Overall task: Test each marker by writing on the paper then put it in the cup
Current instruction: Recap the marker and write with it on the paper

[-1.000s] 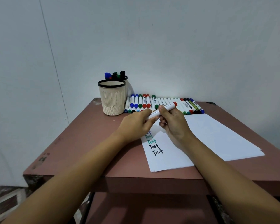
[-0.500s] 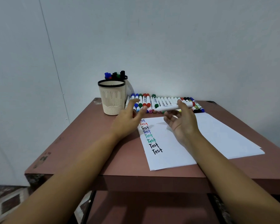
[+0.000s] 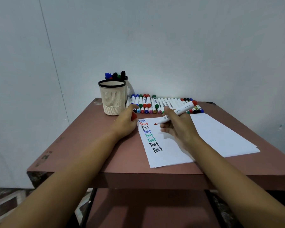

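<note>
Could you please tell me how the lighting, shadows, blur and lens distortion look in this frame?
Head view: soft, even light, no glare; the right hand, holding the marker, casts a faint shadow on the paper; the left hand, holding the cap, has a slightly blurred index fingertip, while the writing is sharp; the wide-angle lens swells both forearms toward the lower corners.

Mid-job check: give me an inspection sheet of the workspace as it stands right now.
Surface: brown table, scuffed near its left front corner.
Job's things: paper carries eight "Test" lines; red marker uncapped, tip over the paper; row of markers along the back edge; front cup, contents hidden; rear cup holds markers.
Clutter: nothing seen.
Hands: left hand holds the red cap; right hand grips the red marker.
Cables: nothing seen.
Surroundings: plain wall; patterned floor.
</note>
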{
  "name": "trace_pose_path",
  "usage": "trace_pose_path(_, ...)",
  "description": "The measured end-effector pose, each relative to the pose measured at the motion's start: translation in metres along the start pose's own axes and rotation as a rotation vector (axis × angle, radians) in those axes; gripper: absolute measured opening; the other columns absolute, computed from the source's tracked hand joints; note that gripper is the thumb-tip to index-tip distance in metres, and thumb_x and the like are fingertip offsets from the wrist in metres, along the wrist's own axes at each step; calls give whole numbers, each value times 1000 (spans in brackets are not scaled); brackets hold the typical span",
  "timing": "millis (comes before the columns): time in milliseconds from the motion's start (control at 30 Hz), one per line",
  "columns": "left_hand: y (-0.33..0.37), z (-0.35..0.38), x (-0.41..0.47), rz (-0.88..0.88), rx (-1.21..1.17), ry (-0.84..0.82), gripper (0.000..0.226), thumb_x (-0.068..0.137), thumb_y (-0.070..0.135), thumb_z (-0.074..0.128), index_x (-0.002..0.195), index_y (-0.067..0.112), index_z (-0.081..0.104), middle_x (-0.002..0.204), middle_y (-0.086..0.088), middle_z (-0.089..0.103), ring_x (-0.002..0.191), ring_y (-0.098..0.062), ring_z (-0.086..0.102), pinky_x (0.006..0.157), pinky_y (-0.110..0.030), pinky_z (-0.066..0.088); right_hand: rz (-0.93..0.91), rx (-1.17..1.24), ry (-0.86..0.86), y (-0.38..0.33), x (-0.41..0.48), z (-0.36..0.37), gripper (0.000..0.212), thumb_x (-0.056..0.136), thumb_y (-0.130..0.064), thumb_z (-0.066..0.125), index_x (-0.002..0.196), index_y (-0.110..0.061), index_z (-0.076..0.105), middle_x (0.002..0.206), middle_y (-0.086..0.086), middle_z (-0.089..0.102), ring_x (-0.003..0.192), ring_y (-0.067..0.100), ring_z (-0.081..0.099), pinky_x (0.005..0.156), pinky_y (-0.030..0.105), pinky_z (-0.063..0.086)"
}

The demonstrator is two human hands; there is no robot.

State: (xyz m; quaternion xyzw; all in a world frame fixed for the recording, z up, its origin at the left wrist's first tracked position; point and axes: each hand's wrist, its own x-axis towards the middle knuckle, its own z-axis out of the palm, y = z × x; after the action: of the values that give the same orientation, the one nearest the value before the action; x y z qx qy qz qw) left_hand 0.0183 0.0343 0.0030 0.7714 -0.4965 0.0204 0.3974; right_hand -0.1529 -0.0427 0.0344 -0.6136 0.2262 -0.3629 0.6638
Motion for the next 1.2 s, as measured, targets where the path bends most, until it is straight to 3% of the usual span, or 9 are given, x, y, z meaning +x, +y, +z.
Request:
trace_pose_path(200, -1, 0, 2, -55, 62, -69, 47, 87, 18, 61, 131, 14, 43, 112, -5, 54, 96, -13, 47, 83, -23, 38, -7, -205, -22, 10, -30, -3, 34, 86, -25, 69, 60, -13, 49, 48, 5, 51, 40, 12, 45, 41, 20, 36)
trace_pose_path(300, 0, 0, 3, -32, 138, -101, 40, 89, 20, 59, 127, 11, 50, 121, -6, 56, 103, -15, 50, 83, -20, 36, -12, -269, 0, 16, -37, -3, 38, 86, -22, 68, 57, -13, 45, 51, 11, 48, 40, 16, 40, 42, 20, 32)
trace_pose_path(633, 0, 1, 4, -10, 212, -132, 37, 92, 22, 56, 127, 10, 54, 125, -9, 56, 110, -20, 51, 83, -20, 35, -9, -414, -68, 15, -42, -1, 30, 87, -10, 61, 60, -7, 48, 54, 13, 57, 37, 10, 50, 40, 22, 42)
trace_pose_path(833, 1, 0, 3, -11, 214, -150, 36, 92, 22, 55, 127, 10, 54, 124, -9, 56, 109, -19, 51, 82, -20, 34, -34, -527, -29, 19, -42, 0, 24, 81, -11, 58, 62, -9, 44, 57, 13, 51, 36, 8, 44, 39, 19, 36)
trace_pose_path(1033, 1, 0, 3, -14, 220, -156, 34, 92, 21, 55, 124, 10, 56, 120, -9, 58, 105, -18, 52, 79, -20, 33, -24, -396, -47, 16, -42, -2, 28, 83, -4, 57, 59, -9, 43, 48, 9, 52, 35, 12, 46, 40, 21, 38)
trace_pose_path(1200, 2, 0, 3, -22, 228, -159, 35, 92, 22, 55, 124, 9, 55, 119, -10, 58, 104, -19, 52, 79, -21, 33, -31, -494, -65, 17, -44, 0, 27, 81, -8, 56, 60, -10, 40, 55, 14, 51, 38, 13, 44, 37, 18, 35)
